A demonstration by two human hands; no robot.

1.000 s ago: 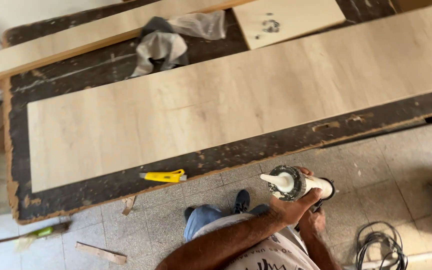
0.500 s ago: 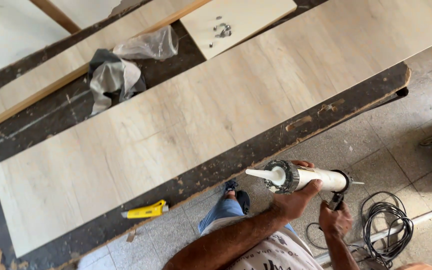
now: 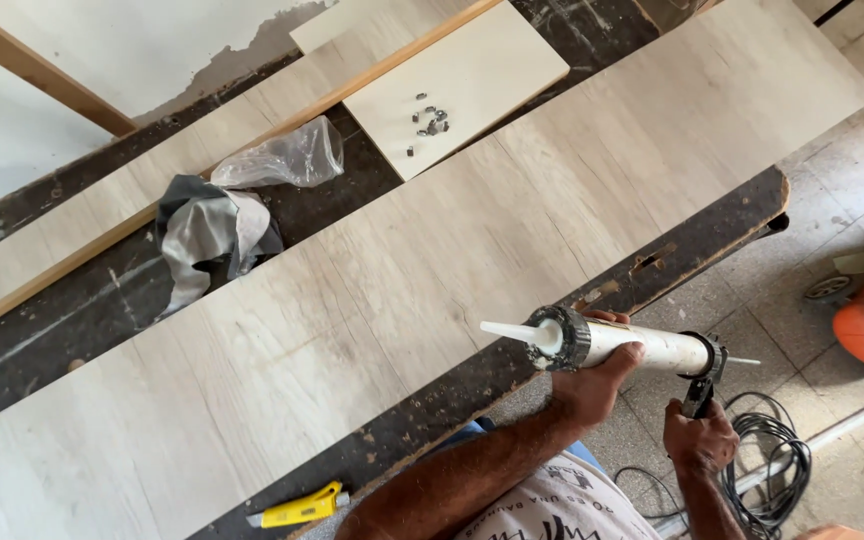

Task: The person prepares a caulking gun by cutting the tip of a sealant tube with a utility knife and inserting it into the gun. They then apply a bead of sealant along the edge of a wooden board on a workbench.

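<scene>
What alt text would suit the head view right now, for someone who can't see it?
A person holds a caulking gun over the edge of a dark workbench, left hand around the tube, right hand on the trigger. A long pale wood board lies on the bench; a yellow utility knife sits near its front edge.

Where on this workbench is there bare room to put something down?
The long pale board is bare along its length. Crowded: the rag and plastic bag behind it, and the small panel carrying screws.
</scene>
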